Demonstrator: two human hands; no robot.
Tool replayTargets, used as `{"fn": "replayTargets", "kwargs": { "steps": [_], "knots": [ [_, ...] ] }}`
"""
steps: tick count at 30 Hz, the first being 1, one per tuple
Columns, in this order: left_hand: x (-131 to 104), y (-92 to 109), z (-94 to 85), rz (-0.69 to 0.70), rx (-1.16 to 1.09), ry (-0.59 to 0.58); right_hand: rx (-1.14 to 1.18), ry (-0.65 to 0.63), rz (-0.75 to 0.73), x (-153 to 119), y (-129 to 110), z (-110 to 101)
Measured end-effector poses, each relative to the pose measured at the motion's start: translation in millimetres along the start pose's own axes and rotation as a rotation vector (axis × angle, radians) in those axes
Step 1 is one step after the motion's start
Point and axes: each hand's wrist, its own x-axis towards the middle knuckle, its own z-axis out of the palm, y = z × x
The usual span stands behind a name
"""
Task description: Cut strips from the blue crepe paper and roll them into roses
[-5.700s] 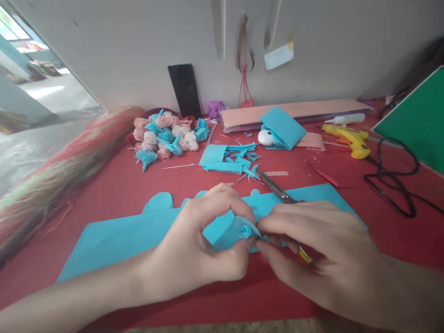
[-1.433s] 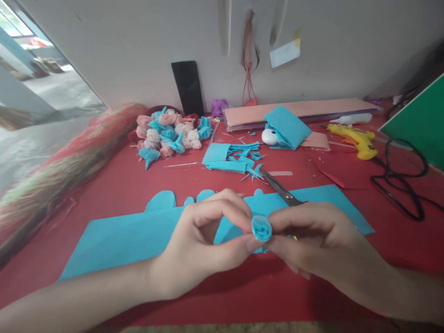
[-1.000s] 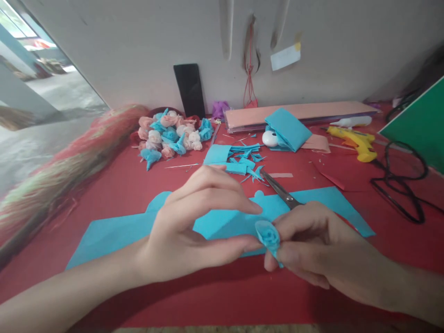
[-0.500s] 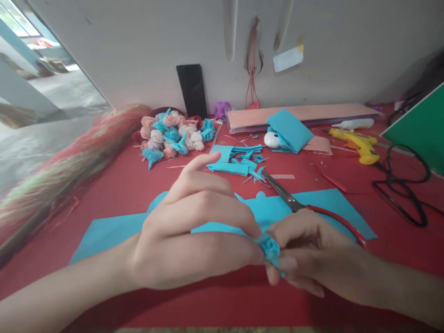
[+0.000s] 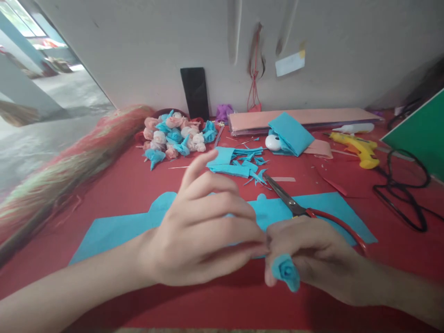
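Through the head camera, I see the right hand (image 5: 319,256) holding a blue rose (image 5: 287,272) above the red tabletop (image 5: 208,311); the left hand (image 5: 211,226) reaches its fingers, thumb drawn close, but I can't tell whether it pinches anything. Scissors (image 5: 285,196) lie beyond.

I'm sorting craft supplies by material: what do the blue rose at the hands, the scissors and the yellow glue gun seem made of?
Blue rose: probably matte crepe paper, perhaps thin fabric, given its soft, curled layers.
Scissors: grey blades with a dull metallic sheen, likely steel; the red handle looks like smooth plastic.
Glue gun: bright yellow, smooth moulded-looking body, likely hard plastic.
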Motion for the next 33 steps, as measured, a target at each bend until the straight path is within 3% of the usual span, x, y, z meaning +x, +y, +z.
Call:
{"fn": "replayTargets", "kwargs": {
  "steps": [3, 6, 14, 20, 24, 33],
  "knots": [
    [1.5, -1.2, 1.4, 0.1, -0.001, -0.189, -0.251, 0.07, -0.132, 2.7, -1.3, -1.4],
    [-1.6, -1.4, 5.5, 0.036, -0.086, -0.275, -0.426, 0.115, -0.161, 5.2, 0.8, -2.4],
    [-4.7, 4.0, 12.5, 0.056, -0.027, -0.278, -0.46, 0.05, -0.148, 5.1, 7.5, -3.7],
    [-3.6, 2.2, 12.3, 0.062, -0.028, -0.291, -0.511, -0.007, -0.238, 3.5, 12.0, -6.8],
    [-4.2, 3.5, 13.5, 0.077, -0.054, -0.235, -0.532, -0.011, -0.278, 1.8, 11.2, -8.3],
    [-5.8, 6.5, 12.5, -0.1, -0.141, -0.306, -0.662, -0.009, -0.405, 2.5, 8.8, -6.4]
  ]
}}
